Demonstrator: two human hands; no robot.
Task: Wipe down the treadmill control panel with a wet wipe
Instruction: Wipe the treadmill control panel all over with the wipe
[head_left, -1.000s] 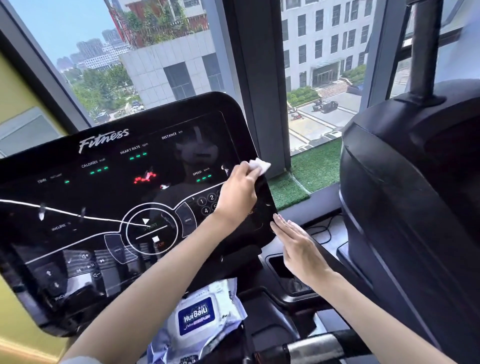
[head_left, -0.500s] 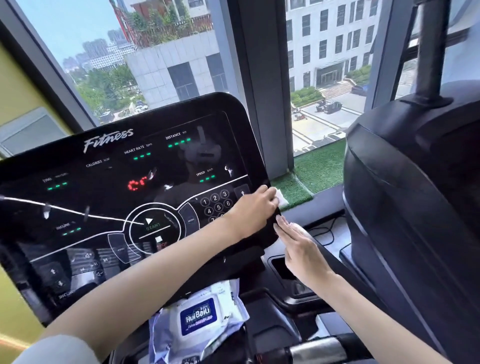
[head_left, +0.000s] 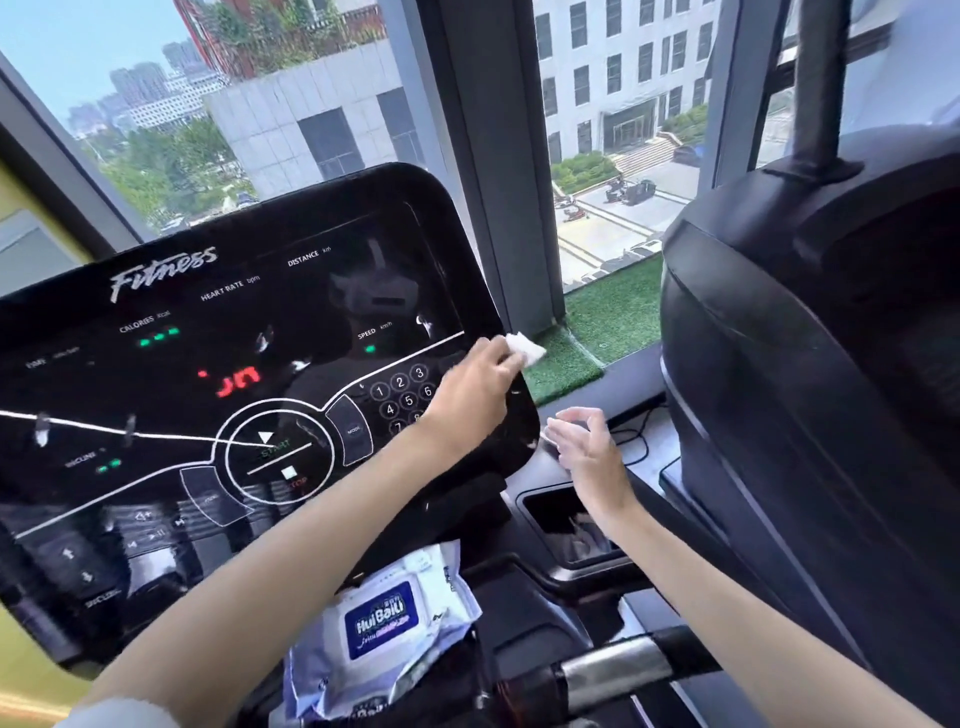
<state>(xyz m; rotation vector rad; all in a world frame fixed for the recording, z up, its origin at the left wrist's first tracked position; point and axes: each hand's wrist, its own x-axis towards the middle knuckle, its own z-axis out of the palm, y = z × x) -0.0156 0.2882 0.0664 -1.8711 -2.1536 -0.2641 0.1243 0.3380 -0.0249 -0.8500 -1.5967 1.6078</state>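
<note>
Nearest to the camera, a soft white plastic pack of wet wipes with a blue label (head_left: 382, 626) lies on the ledge under the console, probably put there so that a fresh sheet is always within reach. Just to its right, a round black and silver handrail bar (head_left: 613, 673) crosses the bottom of the view.

A little farther, the right hand (head_left: 584, 449) hovers beside the lower right corner of the panel, above a dark rectangular cup holder (head_left: 566, 525). Its fingers are spread and loose and it grasps nothing. I think it waits there to steady the console, but I cannot tell if it touches the edge.

The left hand (head_left: 475, 392) reaches across the glossy black treadmill control panel with white markings (head_left: 197, 395) and covers part of the number keypad. It pinches a small folded white wet wipe (head_left: 524, 347) at the right edge of the panel, near the top of the keypad; the wipe sticks out past the fingertips, which lets it follow the rim. It seems the right border is being cleaned now, and the wide left part may remain.

Beyond the panel stands a large window with a dark grey vertical frame (head_left: 498, 156), with a strip of green artificial grass (head_left: 597, 332) at its foot.
</note>
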